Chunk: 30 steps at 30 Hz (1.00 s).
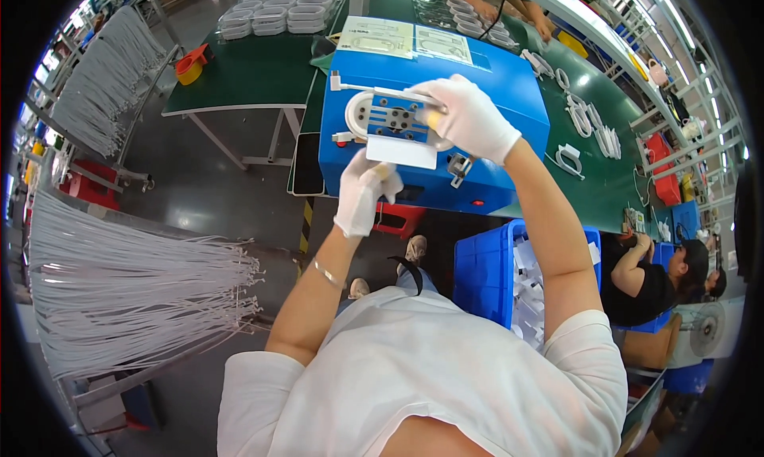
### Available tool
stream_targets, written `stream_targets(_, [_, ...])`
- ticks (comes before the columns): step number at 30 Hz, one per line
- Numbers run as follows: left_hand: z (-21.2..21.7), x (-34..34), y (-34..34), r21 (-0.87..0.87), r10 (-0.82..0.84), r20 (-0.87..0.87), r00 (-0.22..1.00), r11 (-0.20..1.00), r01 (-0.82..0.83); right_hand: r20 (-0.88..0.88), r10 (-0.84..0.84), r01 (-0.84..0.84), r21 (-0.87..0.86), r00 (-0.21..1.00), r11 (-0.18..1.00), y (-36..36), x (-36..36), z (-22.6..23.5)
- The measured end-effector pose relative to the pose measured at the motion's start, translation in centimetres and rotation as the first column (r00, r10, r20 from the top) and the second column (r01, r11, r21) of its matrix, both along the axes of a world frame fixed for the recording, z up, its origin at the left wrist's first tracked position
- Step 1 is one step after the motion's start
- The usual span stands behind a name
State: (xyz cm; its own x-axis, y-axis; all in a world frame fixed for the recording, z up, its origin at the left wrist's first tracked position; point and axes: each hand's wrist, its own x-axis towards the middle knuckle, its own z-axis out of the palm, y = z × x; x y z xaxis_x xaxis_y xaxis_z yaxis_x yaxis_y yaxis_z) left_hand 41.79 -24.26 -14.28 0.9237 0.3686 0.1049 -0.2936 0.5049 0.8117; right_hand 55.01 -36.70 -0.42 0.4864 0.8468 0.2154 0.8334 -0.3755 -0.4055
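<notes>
A blue bench machine [509, 79] carries a slotted metal fixture [398, 116] on its top. A white coiled cable [358, 115] loops round the fixture, its connector [335, 80] at the upper left. My right hand [471, 116], in a white glove with yellowish fingertips, closes on the coil's right end; its fingertips are slightly blurred. At the front of the fixture is a blank white flat piece [402, 151]. Just below its left corner, my gloved left hand [362, 193] has curled fingers; what they hold, if anything, is hidden.
A blue bin [483, 275] with white scraps stands below the machine. Finished-looking cable coils [585, 119] lie on the green bench at right. White cables [143, 274] hang on racks at left. Stacked clear trays [278, 11] and a co-worker's hands [485, 9] are at the back.
</notes>
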Motion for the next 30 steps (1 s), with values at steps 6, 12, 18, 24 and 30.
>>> stream_targets(6, [4.3, -0.1, -2.1, -0.142, -0.125, 0.088, 0.988, 0.980, 0.137, 0.114, -0.005, 0.007, -0.013, 0.993, 1.000, 0.0, 0.6, -0.9])
stream_targets(12, [5.0, -0.8, -1.9, -0.030, -0.078, -0.001, 0.997, 0.996, 0.078, 0.223, -0.012, 0.024, -0.052, 0.975, 0.998, 0.4, -0.9, -0.3])
stream_targets(18, [5.5, 0.2, -2.0, 0.137, -0.042, -0.085, 0.996, 0.989, 0.053, 0.195, 0.045, -0.042, -0.023, 0.980, 0.999, 0.2, 0.2, -0.1])
stream_targets(24, [8.3, -0.9, -4.2, 0.331, 0.286, 0.021, 0.958, 0.902, -0.277, 0.029, 0.000, -0.005, 0.178, 1.000, 0.984, -2.7, -2.0, 3.7])
stream_targets(30, [7.7, -1.6, -0.7, 0.481, -0.317, -0.244, 0.917, 0.781, 0.398, -0.508, -0.210, 0.405, 0.308, 0.835, 0.861, -19.3, 7.8, -0.7])
